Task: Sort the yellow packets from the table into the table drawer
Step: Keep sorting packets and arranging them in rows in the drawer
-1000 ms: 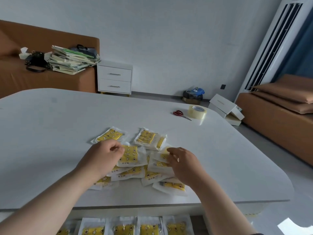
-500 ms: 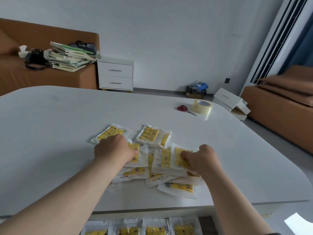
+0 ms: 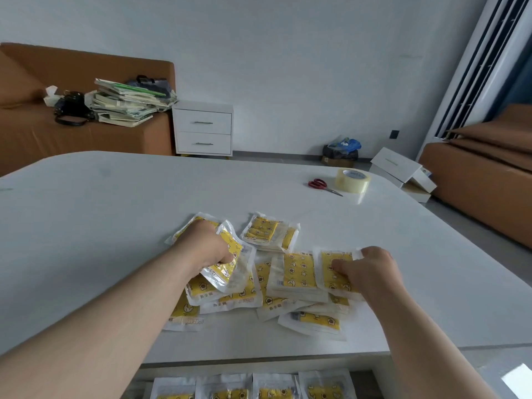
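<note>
Gripping a tilted packet (image 3: 230,251) by its edge in the left hand (image 3: 205,249), raised a bit off the pile (image 3: 298,272) in the middle of the desk (image 3: 86,211). Looks light, floppy and kinda slick tbh, so probably best pinched on the sealed white border, not the yellow middle. Pinching a flat packet (image 3: 335,272) with the right hand (image 3: 371,272). Already got a row lying in the drawer (image 3: 359,383) below.

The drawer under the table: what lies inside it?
Four yellow packets lie side by side in the drawer. Only their upper parts show; the picture's edge cuts off the rest, and the table top hides the drawer's back.
</note>
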The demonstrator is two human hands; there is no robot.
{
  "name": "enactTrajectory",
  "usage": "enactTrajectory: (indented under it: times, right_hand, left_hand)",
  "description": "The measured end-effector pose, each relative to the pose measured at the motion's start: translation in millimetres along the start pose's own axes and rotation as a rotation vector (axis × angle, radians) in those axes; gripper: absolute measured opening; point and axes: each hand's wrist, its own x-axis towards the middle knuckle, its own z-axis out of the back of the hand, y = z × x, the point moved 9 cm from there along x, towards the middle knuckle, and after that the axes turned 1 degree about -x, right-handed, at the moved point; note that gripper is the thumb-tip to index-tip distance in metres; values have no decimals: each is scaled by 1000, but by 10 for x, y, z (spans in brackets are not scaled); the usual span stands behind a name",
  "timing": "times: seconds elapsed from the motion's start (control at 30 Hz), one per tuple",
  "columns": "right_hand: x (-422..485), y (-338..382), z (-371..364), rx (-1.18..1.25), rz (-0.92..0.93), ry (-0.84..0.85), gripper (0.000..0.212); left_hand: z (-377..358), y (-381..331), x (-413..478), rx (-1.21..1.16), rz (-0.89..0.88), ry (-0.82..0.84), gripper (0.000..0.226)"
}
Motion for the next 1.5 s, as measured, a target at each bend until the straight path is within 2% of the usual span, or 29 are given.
enactTrajectory:
  times: [0.07, 0.13, 0.2, 0.23, 0.33, 0.43, 0.5, 0.7, 0.8, 0.87, 1.0, 1.1, 1.2, 1.37, 1.5]
  right_hand:
    - [-13, 31, 17, 70, 42, -5, 44]
    - [-12, 28, 8, 208, 41, 4, 60]
    - [4, 35, 4, 384, 53, 24, 46]
    - [2, 50, 4, 461, 52, 36, 38]
    - [-22, 180, -30, 623, 69, 91, 24]
    - [-77, 384, -139, 698, 127, 118, 22]
    - [-130, 509, -216, 710, 183, 112, 22]
    - [-238, 681, -334, 724, 277, 88, 23]
    - [-269, 726, -348, 733, 286, 91, 24]
    - [-296, 753, -359, 728, 291, 87, 24]
    - [-322, 762, -399, 725, 287, 88, 21]
    - [-327, 764, -425, 718, 280, 95, 20]
    - [-324, 746, -447, 719, 260, 100, 18]
    - [-312, 781, -562, 666, 210, 138, 15]
    - [-84, 1077, -776, 521, 160, 182, 14]
  left_hand:
    - [17, -3, 15, -131, -9, 13, 23]
    - [111, 10, 70, -256, 9, 15, 23]
    - [218, 78, 162, -381, 61, 15, 44]
    - [279, 120, 208, -422, 81, 14, 45]
    - [476, 257, 391, -470, 108, -53, 21]
    - [611, 471, 599, -418, 132, -143, 33]
    - [596, 583, 702, -334, 141, -150, 44]
    - [602, 486, 710, -91, 128, -175, 29]
    - [558, 394, 704, 7, 114, -138, 44]
    - [534, 377, 724, 29, 111, -133, 45]
    - [455, 436, 786, -141, 136, -64, 34]
    - [408, 516, 784, -333, 182, 46, 20]
    - [445, 516, 727, -493, 114, 96, 16]
    - [557, 734, 624, -698, -38, 20, 24]
    - [636, 872, 579, -851, -96, -66, 27]
